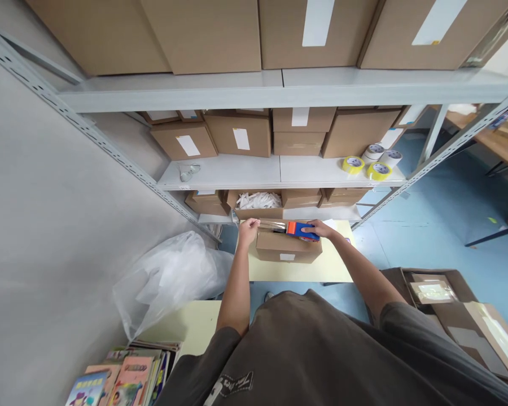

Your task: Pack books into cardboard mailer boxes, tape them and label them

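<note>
Two hands at one cardboard box [288, 248], seen from the head camera looking down. The box is closed and stands near the far edge of a pale yellow tabletop [296, 272], with a white label [287, 257] on its near face.

Right hand [317, 229]: grip clenched around a blue and orange tape dispenser [302, 231], which rests on the far part of the box top. Left hand [248, 231]: fingers curled at the far left corner of the box, beside a strip of clear tape [273, 226] running from the dispenser towards that hand. Cannot tell whether this grip pinches the strip or only lies over it.

Directly beyond the tabletop stands a grey metal shelf unit [220, 172]. On its lowest visible level, an open carton [258, 210] holds white paper strips [258, 200]. One level up, two yellow tape rolls [353, 164] and two white tape rolls [375, 151] stand near the right end, and a small transparent item [189, 172] lies towards the left. Brown cartons with white labels [207, 34] fill the upper shelves.

Left of the person, a crumpled plastic bag [169, 282] lies against the grey wall [46, 225]. A stack of picture books [127, 378] sits at the lower left on a second pale tabletop [186, 327]. An opened cardboard carton [444, 304] lies on the blue floor [423, 248] to the right.
</note>
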Demonstrator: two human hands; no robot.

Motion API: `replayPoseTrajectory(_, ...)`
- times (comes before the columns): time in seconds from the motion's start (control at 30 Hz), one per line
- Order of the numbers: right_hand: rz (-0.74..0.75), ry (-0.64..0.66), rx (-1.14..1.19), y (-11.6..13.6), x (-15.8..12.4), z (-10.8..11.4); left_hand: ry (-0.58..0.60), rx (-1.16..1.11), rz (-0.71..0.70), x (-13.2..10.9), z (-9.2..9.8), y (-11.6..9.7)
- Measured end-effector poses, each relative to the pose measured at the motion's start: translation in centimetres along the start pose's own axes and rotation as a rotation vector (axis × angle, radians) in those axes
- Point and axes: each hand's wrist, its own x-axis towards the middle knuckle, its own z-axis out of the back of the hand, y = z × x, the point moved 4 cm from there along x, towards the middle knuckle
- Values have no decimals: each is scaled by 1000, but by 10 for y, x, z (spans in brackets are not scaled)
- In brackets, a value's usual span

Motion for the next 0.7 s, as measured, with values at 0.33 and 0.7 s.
replayPoseTrajectory(0.33,102,-140,-86,24,-28,18,8,-162,12,1,0,14)
replayPoseTrajectory(0.7,-16,-202,120,1,-13,15,-30,-268,78,9,-35,23)
